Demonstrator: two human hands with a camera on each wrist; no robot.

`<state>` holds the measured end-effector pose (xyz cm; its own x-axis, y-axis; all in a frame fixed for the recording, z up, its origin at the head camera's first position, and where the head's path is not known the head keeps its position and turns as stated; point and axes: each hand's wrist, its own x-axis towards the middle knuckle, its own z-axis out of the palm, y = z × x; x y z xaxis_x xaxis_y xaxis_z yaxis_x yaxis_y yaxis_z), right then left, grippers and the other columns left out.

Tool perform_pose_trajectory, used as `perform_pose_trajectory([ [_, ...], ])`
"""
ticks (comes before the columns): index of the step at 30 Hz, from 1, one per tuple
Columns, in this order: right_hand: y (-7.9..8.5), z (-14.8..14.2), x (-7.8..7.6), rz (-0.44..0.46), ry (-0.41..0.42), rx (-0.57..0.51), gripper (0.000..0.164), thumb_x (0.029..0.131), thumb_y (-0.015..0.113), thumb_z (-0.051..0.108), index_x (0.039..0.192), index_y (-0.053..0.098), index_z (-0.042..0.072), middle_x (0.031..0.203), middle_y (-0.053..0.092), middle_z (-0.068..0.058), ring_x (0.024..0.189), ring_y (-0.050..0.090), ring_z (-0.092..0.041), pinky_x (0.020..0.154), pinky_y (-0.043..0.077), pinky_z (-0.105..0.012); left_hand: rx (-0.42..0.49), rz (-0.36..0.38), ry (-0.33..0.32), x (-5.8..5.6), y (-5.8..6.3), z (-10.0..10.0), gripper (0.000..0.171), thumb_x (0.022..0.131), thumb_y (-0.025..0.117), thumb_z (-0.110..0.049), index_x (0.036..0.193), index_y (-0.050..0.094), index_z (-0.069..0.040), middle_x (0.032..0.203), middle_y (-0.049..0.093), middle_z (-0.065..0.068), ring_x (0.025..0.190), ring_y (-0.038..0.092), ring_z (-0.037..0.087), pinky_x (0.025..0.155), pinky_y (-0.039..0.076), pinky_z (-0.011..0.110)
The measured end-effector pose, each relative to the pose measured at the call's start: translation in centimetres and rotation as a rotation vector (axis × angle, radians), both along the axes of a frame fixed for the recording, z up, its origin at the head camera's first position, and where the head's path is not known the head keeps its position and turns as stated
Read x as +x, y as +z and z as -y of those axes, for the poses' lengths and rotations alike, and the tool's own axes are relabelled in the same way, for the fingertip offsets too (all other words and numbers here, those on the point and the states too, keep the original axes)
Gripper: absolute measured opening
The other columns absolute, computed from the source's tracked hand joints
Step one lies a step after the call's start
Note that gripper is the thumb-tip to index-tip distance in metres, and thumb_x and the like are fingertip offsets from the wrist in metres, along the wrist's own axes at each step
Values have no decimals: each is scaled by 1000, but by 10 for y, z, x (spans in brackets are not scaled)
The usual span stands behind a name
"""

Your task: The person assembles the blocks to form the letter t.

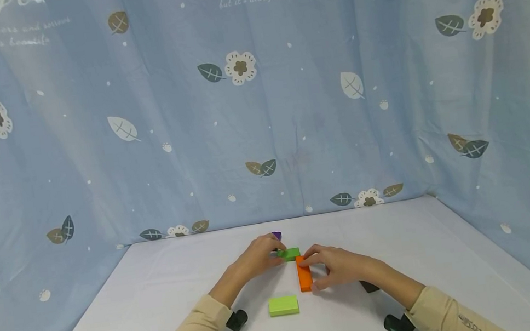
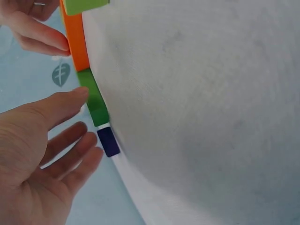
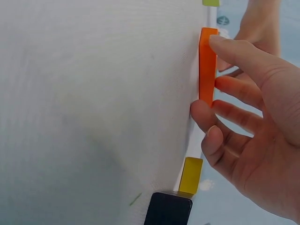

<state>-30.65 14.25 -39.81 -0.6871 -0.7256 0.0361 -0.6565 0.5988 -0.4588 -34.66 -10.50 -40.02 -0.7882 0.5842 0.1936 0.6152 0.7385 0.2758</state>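
My left hand (image 1: 258, 255) is at the left end of a green block (image 1: 291, 254), with thumb and finger on either side of it. In the left wrist view the thumb lies against the green block (image 2: 96, 101); the other fingertips are near a purple block (image 2: 108, 141). My right hand (image 1: 339, 264) holds an orange block (image 1: 304, 274) between thumb and fingers. The orange block's far end meets the green block's right end. A lime-green block (image 1: 284, 306) lies nearer me, apart from both hands.
In the right wrist view a yellow block (image 3: 191, 176) stands beside a black object (image 3: 168, 209), below the right hand. A white cloth (image 1: 169, 276) covers the table. Blue patterned curtains (image 1: 290, 129) close off the back and sides.
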Motion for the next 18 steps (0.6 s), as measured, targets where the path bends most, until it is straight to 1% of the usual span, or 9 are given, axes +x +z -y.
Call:
perform_pose_trajectory([
  [4, 1, 0, 1, -9, 5, 2, 59, 85, 76, 35, 134, 60, 9, 137, 53, -10, 77, 57, -14, 67, 48, -17, -23, -40, -41, 4, 3, -3, 24, 86, 74, -8, 110, 75, -8, 110, 70, 5, 100, 66, 20, 91, 56, 28],
  [7, 1, 0, 1, -8, 6, 0, 58, 85, 76, 35, 135, 60, 9, 137, 53, -10, 73, 55, -11, 66, 48, -17, -44, -62, -55, 6, 4, -4, 23, 86, 72, -3, 109, 75, -9, 109, 72, 4, 101, 68, 19, 92, 56, 28],
  [12, 0, 0, 0, 0, 2, 13, 58, 85, 76, 37, 135, 60, 12, 139, 53, -9, 70, 51, -5, 66, 47, -17, -56, -45, -50, 5, 2, -4, 24, 88, 69, 0, 109, 76, -9, 108, 75, 2, 101, 70, 18, 90, 56, 27],
  [14, -1, 1, -1, -2, 3, 17, 57, 85, 76, 37, 135, 60, 12, 139, 53, -9, 69, 51, -4, 65, 48, -17, -51, -26, -49, 4, 2, -3, 24, 88, 68, 1, 109, 76, -10, 109, 75, 3, 102, 70, 18, 90, 56, 27],
  [18, 0, 1, -2, -3, -3, 21, 57, 85, 75, 37, 134, 61, 13, 138, 53, -7, 70, 52, -6, 66, 48, -17, -36, -25, -60, 2, 2, -2, 24, 88, 69, 1, 108, 76, -10, 108, 75, 2, 103, 70, 18, 92, 56, 29],
])
